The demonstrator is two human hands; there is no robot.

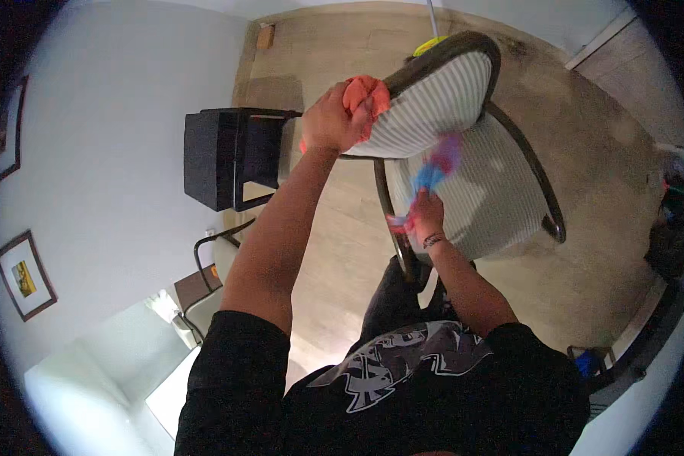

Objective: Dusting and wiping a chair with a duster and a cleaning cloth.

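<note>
A chair with a dark curved frame stands before me, its striped backrest [433, 108] toward the top of the view and its striped seat [490, 188] below. My left hand [333, 119] grips a crumpled coral-orange cloth [367, 94] against the left end of the backrest frame. Over the left part of the seat, my right hand [427, 214] is closed on a multicoloured duster [433, 171], blurred, in blue, purple and pink. Whether the duster touches the fabric, I cannot tell. A pinkish end sticks out at the left of that fist.
A black cabinet-like piece [211, 162] stands left, by the wall. Behind the backrest shows a yellow item [430, 45] with a pale pole. Another chair [222, 256] and a lit lamp [165, 305] are lower left. Dark items [670, 228] line the right edge.
</note>
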